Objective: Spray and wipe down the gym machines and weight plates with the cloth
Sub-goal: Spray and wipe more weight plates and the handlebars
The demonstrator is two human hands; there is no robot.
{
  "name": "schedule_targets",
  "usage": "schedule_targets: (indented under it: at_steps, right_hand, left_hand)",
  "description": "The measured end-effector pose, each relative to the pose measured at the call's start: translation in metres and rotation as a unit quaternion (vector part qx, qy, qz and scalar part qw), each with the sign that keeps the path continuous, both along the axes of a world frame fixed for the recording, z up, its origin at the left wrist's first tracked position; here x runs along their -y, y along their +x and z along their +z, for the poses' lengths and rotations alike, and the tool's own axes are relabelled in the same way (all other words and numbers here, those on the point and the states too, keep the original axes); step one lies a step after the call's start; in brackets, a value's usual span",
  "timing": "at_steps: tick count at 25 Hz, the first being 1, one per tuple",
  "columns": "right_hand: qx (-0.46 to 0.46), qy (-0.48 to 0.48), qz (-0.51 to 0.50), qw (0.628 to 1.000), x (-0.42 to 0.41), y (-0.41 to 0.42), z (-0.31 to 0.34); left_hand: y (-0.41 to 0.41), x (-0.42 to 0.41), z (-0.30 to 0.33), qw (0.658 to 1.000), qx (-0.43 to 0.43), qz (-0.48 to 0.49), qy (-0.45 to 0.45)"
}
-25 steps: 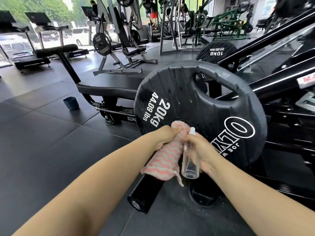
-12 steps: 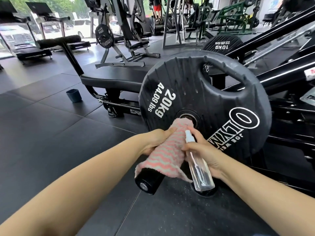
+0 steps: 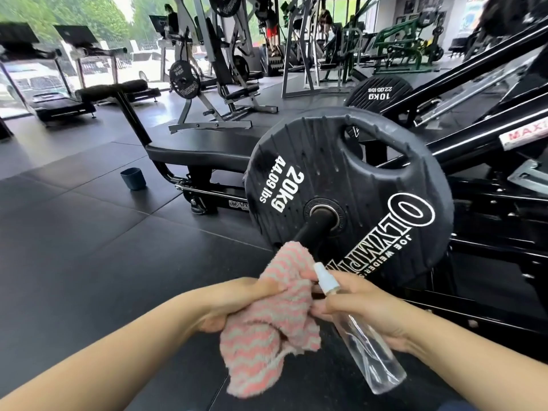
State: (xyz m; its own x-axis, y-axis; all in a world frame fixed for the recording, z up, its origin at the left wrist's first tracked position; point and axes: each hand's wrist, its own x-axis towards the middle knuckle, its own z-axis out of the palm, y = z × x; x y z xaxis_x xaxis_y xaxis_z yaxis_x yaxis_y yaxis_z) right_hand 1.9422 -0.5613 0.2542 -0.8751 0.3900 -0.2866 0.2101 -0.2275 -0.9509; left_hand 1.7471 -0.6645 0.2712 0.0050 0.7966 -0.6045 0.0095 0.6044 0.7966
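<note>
1. Head view: the big weight plate stands upright on a black bar that pokes out through its middle hole. This is probably so people can slide plates on and off, and it leaves the flat face easy to reach.
2. The left hand holds the pink and grey cloth bunched up, thumb on top and fingers curled under. The cloth sits just below the end of the bar, and its loose end hangs down.
3. The right hand is wrapped around a clear spray bottle. The white nozzle points up toward the plate, and the bottle's bottom tilts down toward the floor.
4. The fingertips of the right hand touch the cloth, so both hands meet just under the plate's lower edge.
5. Both arms reach forward, low and close together.
6. I think the cloth is getting bunched again for more wiping.
7. A small blue cup stands on the floor, well apart, beside a bench.
</note>
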Motion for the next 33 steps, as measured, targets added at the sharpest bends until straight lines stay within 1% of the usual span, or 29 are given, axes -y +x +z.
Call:
schedule_targets:
  at_steps: [1, 2, 3, 5, 6, 7, 8, 9, 10, 12, 13, 14, 15, 16, 17, 19, 21, 22, 23, 25, 26, 29, 32, 33]
  right_hand:
    - [0.01, 0.054, -0.013, 0.998, -0.003, 0.003, 0.005]
    - [0.01, 0.093, -0.035, 0.995, -0.009, 0.006, 0.012]
    - [0.002, 0.112, -0.063, 0.992, -0.015, 0.009, 0.021]
    - [-0.021, 0.162, -0.125, 0.979, -0.027, 0.013, 0.041]
    - [-0.025, 0.203, -0.154, 0.967, -0.035, 0.015, 0.049]
    - [-0.026, 0.243, -0.182, 0.952, -0.042, 0.016, 0.058]
    - [-0.022, 0.287, -0.211, 0.934, -0.049, 0.017, 0.066]
    - [-0.015, 0.336, -0.242, 0.91, -0.057, 0.019, 0.076]
    - [-0.004, 0.386, -0.273, 0.881, -0.066, 0.02, 0.085]
    - [0.005, 0.473, -0.318, 0.821, -0.084, 0.02, 0.105]
    - [0.005, 0.507, -0.331, 0.796, -0.094, 0.018, 0.114]
    - [0.007, 0.533, -0.339, 0.775, -0.102, 0.016, 0.121]
    - [0.013, 0.551, -0.343, 0.76, -0.112, 0.012, 0.126]
    - [0.024, 0.559, -0.341, 0.756, -0.12, 0.008, 0.13]
    - [0.04, 0.558, -0.331, 0.76, -0.126, 0.004, 0.134]
    - [0.099, 0.563, -0.299, 0.764, -0.137, -0.005, 0.137]
    - [0.138, 0.583, -0.285, 0.749, -0.146, -0.012, 0.134]
    - [0.133, 0.593, -0.296, 0.737, -0.148, -0.014, 0.131]
    - [0.121, 0.606, -0.31, 0.722, -0.15, -0.016, 0.127]
    - [0.104, 0.632, -0.327, 0.694, -0.15, -0.016, 0.122]
    - [0.099, 0.643, -0.327, 0.686, -0.151, -0.015, 0.12]
    - [0.089, 0.657, -0.322, 0.676, -0.156, -0.016, 0.117]
    - [0.068, 0.662, -0.335, 0.667, -0.157, -0.017, 0.113]
    - [0.063, 0.661, -0.34, 0.666, -0.158, -0.017, 0.113]
  left_hand:
    - [-0.003, 0.003, 0.001, 0.999, -0.026, -0.029, 0.003]
    - [-0.004, 0.004, 0.005, 0.995, -0.079, -0.06, 0.004]
    - [-0.007, 0.004, 0.009, 0.982, -0.164, -0.094, 0.007]
    - [-0.014, -0.001, 0.018, 0.928, -0.349, -0.133, 0.025]
    - [-0.017, -0.006, 0.023, 0.908, -0.399, -0.12, 0.042]
    - [-0.018, -0.011, 0.031, 0.902, -0.418, -0.087, 0.066]
    - [-0.016, -0.018, 0.039, 0.901, -0.42, -0.044, 0.096]
    - [-0.014, -0.028, 0.048, 0.895, -0.424, -0.001, 0.137]
    - [-0.01, -0.04, 0.056, 0.878, -0.438, 0.035, 0.189]
    - [-0.002, -0.069, 0.069, 0.813, -0.478, 0.086, 0.319]
    - [0.002, -0.085, 0.076, 0.783, -0.482, 0.109, 0.378]
    - [0.004, -0.102, 0.079, 0.76, -0.477, 0.121, 0.424]
    - [0.006, -0.119, 0.083, 0.746, -0.47, 0.122, 0.456]
    - [0.007, -0.135, 0.085, 0.736, -0.465, 0.119, 0.478]
    - [0.009, -0.15, 0.088, 0.725, -0.464, 0.114, 0.496]
    - [0.014, -0.179, 0.089, 0.708, -0.453, 0.11, 0.531]
    - [0.023, -0.204, 0.088, 0.686, -0.461, 0.12, 0.551]
    - [0.027, -0.216, 0.084, 0.668, -0.48, 0.133, 0.552]
    - [0.031, -0.227, 0.079, 0.643, -0.51, 0.149, 0.551]
    - [0.033, -0.246, 0.064, 0.571, -0.588, 0.181, 0.543]
    - [0.031, -0.253, 0.058, 0.541, -0.613, 0.195, 0.542]
    - [0.022, -0.265, 0.046, 0.463, -0.645, 0.234, 0.561]
    - [0.011, -0.27, 0.046, 0.421, -0.644, 0.234, 0.594]
    - [0.007, -0.271, 0.042, 0.417, -0.654, 0.225, 0.59]
